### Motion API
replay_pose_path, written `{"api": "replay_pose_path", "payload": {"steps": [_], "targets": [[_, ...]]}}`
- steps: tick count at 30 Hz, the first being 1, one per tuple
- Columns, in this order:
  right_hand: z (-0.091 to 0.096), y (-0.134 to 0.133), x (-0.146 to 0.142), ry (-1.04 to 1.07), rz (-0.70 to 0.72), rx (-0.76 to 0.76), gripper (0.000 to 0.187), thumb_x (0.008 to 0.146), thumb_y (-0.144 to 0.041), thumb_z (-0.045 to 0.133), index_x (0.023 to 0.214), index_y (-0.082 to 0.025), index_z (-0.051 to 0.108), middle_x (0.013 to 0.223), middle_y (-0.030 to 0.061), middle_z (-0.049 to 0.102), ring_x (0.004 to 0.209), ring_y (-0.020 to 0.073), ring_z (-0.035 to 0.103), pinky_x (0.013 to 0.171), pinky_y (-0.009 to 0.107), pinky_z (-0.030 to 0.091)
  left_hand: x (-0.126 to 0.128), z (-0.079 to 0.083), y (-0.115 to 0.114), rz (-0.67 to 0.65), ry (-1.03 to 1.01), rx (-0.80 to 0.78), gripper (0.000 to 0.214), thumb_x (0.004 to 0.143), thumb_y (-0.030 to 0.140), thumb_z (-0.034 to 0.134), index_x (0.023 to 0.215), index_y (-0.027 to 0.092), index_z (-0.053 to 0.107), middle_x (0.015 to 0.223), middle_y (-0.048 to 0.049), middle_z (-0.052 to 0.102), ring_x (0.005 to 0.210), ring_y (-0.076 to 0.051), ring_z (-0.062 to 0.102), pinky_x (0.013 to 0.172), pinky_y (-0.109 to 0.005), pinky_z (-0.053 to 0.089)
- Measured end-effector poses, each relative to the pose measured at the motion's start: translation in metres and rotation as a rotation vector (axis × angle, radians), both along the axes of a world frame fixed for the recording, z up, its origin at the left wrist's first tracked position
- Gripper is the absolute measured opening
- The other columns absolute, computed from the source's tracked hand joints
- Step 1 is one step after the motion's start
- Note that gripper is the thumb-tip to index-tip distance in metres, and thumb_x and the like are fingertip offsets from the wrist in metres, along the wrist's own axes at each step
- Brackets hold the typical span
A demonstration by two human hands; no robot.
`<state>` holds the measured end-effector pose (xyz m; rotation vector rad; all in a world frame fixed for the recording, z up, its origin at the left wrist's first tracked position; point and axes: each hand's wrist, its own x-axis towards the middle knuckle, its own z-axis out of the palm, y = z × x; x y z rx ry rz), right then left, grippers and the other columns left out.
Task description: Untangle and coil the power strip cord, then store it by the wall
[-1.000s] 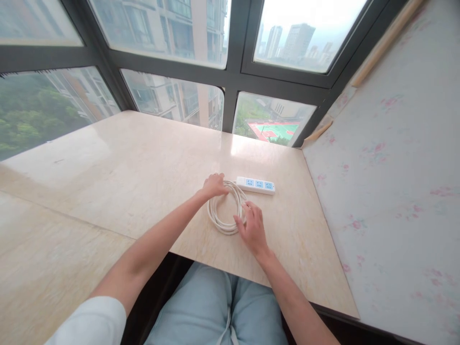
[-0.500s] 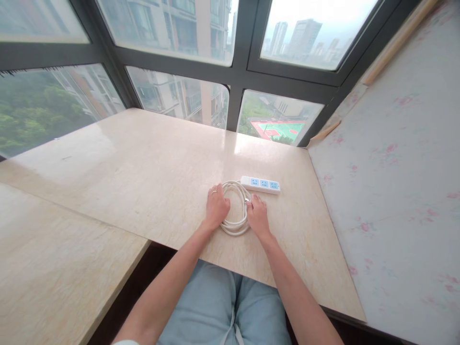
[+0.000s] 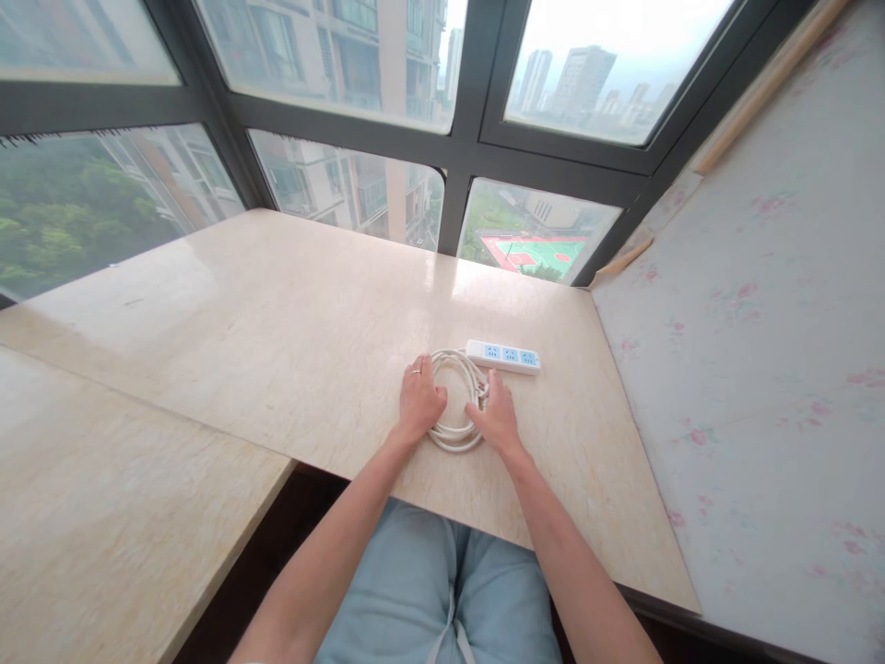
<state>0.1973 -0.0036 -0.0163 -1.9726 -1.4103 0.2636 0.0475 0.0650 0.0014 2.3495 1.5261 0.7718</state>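
A coil of white cable (image 3: pixel 457 446) lies on the beige stone-look surface in front of me. My left hand (image 3: pixel 420 403) is closed around the coil's left side, its thumb inside the loop. At the right side is my right hand (image 3: pixel 499 420), thumb and forefinger spread apart, with the cable between them and the thumb at the loop's inner edge. A small plug end (image 3: pixel 484 391) shows beside the right fingers. Just behind the coil sits a white power strip (image 3: pixel 503 365) with blue socket faces, joined to the cable.
The beige ledge (image 3: pixel 290 323) runs to dark-framed windows (image 3: pixel 359 138) at the back. A flowered wall (image 3: pixel 761 369) closes off the right side. At front left, another beige slab (image 3: pixel 138 516) borders a dark gap.
The right hand's thumb and forefinger have parted from their pinch at the plug end, which now rests against the coil. The left hand keeps its place on the coil.
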Motion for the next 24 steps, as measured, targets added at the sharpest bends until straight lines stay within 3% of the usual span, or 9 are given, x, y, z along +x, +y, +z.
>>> {"api": "replay_pose_path", "payload": {"steps": [8,13,18,24], "targets": [[-0.004,-0.005,0.017,0.111,0.031,-0.015,0.094,0.065,-0.023,0.056,0.152,-0.012,0.022,0.157,0.0175,0.029,0.146,0.0307,0.024,0.118,0.050,0.024,-0.014,0.003,0.005,-0.050,-0.066,-0.105,0.074,0.072,0.011,0.050,0.145,0.010,0.035,0.144,-0.0166,0.049,0.136,-0.026,0.044,0.114,-0.041,0.036],[-0.008,-0.006,0.023,0.064,0.031,-0.049,0.090,0.065,-0.020,0.054,0.150,-0.011,0.027,0.157,0.0168,0.028,0.147,0.0299,0.021,0.119,0.049,0.023,-0.017,0.006,0.005,-0.050,-0.053,-0.109,0.066,0.071,0.012,0.051,0.137,0.016,0.046,0.137,-0.0122,0.056,0.131,-0.024,0.049,0.113,-0.040,0.038],[-0.004,0.000,0.015,0.057,-0.046,-0.046,0.082,0.064,-0.016,0.053,0.144,-0.009,0.037,0.153,0.0187,0.035,0.145,0.0324,0.027,0.118,0.050,0.026,-0.017,0.011,-0.001,-0.035,-0.022,-0.071,0.050,0.073,0.014,0.050,0.123,0.019,0.055,0.123,-0.0085,0.064,0.122,-0.023,0.054,0.109,-0.035,0.040],[0.007,-0.001,0.006,0.080,-0.069,0.064,0.063,0.078,-0.028,0.050,0.139,-0.012,0.044,0.148,0.0179,0.043,0.138,0.0281,0.039,0.113,0.048,0.033,-0.015,0.009,-0.005,-0.063,0.018,-0.037,0.052,0.077,0.021,0.055,0.129,0.019,0.051,0.135,-0.0107,0.058,0.131,-0.024,0.047,0.118,-0.040,0.029]]}}
